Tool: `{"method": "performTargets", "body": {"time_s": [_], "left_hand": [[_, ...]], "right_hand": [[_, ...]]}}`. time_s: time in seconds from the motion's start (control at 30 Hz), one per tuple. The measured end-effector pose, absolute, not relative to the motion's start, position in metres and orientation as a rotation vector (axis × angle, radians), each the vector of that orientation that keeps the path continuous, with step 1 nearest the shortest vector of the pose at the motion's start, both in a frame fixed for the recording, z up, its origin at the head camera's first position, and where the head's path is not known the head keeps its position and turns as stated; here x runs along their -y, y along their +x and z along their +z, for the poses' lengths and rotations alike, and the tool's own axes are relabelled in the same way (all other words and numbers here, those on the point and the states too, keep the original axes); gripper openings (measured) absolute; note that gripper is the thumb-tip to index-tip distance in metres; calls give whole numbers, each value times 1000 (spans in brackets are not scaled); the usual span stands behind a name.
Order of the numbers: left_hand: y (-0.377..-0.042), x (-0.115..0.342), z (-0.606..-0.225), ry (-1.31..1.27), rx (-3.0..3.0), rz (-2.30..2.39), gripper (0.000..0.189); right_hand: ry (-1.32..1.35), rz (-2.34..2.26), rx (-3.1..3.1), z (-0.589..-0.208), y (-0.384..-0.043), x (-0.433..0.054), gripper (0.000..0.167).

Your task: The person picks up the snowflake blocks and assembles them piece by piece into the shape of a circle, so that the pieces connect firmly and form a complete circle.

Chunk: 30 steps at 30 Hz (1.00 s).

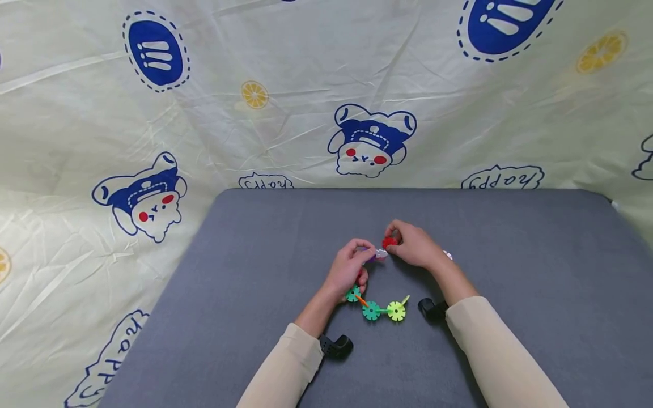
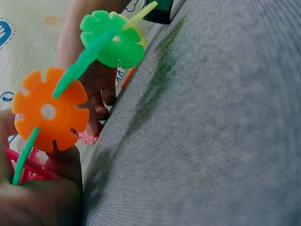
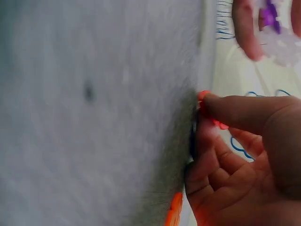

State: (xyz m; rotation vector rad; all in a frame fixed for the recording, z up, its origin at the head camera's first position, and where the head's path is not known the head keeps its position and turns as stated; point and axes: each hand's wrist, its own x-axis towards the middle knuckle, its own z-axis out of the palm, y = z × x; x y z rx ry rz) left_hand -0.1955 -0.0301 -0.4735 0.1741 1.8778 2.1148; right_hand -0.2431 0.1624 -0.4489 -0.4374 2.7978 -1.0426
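Observation:
My left hand grips a linked chain of notched plastic snowflake discs. At its fingertips sit a clear white disc and a purple disc, joined together. Below the palm the chain trails toward me: a green disc, an orange disc, a teal disc and a yellow-green disc. Pinkish-red pieces show inside the curled left fingers. Just right of the white disc, my right hand pinches a red snowflake disc between thumb and fingers, partly covering it.
A white disc peeks out behind the right wrist on the grey table. An orange piece lies low in the right wrist view. Black wrist cameras hang under both forearms. A printed curtain stands behind the table's far edge.

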Motion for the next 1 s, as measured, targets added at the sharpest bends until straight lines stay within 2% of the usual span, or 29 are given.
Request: {"method": "performTargets", "body": {"time_s": [0.3, 1.0], "left_hand": [[-194, 29, -474, 176, -1865, 2168, 22], [-193, 25, -475, 171, -1902, 2178, 21]], "right_hand": [[-281, -1652, -2456, -452, -223, -171, 25], [-257, -1931, -2177, -454, -194, -181, 36]]}}
